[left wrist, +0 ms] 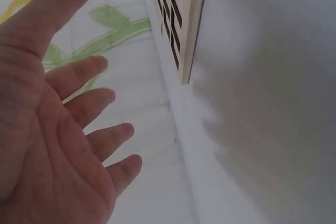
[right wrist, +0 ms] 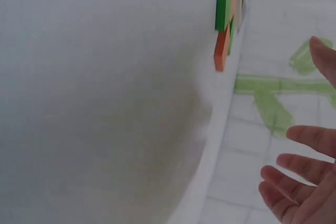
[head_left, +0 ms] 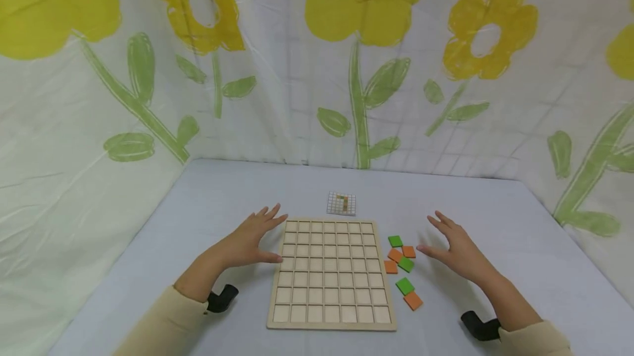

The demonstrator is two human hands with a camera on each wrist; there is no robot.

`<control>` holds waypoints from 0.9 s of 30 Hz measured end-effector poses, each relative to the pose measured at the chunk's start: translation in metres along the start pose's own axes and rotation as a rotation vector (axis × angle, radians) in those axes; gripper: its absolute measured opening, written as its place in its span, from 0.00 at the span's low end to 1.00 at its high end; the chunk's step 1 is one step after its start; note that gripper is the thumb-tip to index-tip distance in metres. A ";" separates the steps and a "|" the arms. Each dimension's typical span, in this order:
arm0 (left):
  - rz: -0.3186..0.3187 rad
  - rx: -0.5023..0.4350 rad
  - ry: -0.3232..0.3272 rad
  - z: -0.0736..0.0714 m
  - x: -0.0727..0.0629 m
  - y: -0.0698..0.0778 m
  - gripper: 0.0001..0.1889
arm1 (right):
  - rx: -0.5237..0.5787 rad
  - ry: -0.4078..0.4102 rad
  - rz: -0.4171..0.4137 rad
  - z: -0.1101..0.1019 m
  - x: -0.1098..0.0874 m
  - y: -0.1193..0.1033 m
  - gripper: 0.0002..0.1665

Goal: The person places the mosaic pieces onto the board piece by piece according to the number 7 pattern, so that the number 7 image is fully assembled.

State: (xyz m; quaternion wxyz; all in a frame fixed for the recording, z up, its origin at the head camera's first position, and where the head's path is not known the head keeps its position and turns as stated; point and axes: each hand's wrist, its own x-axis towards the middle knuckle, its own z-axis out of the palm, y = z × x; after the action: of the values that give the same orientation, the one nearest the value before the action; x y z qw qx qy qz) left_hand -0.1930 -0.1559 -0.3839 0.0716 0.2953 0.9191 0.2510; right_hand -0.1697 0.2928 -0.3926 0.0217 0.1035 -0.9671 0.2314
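Note:
A light wooden grid board [head_left: 329, 279] with rows of square recesses lies on the table in the head view. My left hand [head_left: 250, 241] hovers at the board's left edge, fingers spread, holding nothing; in the left wrist view the same hand [left wrist: 63, 129] shows its palm above the table. Right of the board lie several loose square tiles, green ones such as this green tile [head_left: 405, 286] and orange ones such as this orange tile [head_left: 413, 300]. Over the table to the right of the tiles is my right hand [head_left: 455, 248], its fingers apart and holding nothing.
A small printed grid card [head_left: 341, 203] with coloured squares lies behind the board. The pale table [head_left: 238, 180] meets a white curtain [head_left: 277, 108] painted with yellow flowers at the back and sides. Black straps with cameras [head_left: 479, 326] sit at both wrists.

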 end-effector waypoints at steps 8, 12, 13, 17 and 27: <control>-0.046 -0.231 -0.088 0.019 0.011 -0.006 0.46 | 0.091 -0.040 -0.009 0.019 -0.016 -0.019 0.43; -0.028 -0.248 -0.113 0.031 0.016 -0.010 0.48 | 0.165 -0.076 0.007 0.022 -0.026 -0.020 0.34; -0.026 -0.252 -0.112 0.033 0.016 -0.012 0.49 | 0.185 -0.089 0.010 0.022 -0.028 -0.019 0.32; -0.039 -0.265 -0.095 0.038 0.016 -0.016 0.48 | 0.280 -0.150 -0.019 0.023 -0.035 -0.017 0.25; -0.059 -0.278 -0.012 0.048 0.016 -0.022 0.40 | 0.339 -0.241 -0.134 0.035 -0.041 -0.001 0.18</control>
State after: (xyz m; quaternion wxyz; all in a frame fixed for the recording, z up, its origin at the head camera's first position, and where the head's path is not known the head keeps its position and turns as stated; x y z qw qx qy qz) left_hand -0.2035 -0.1421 -0.4357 0.1247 0.2570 0.8833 0.3719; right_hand -0.1296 0.2842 -0.4267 -0.0966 0.1967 -0.9009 0.3747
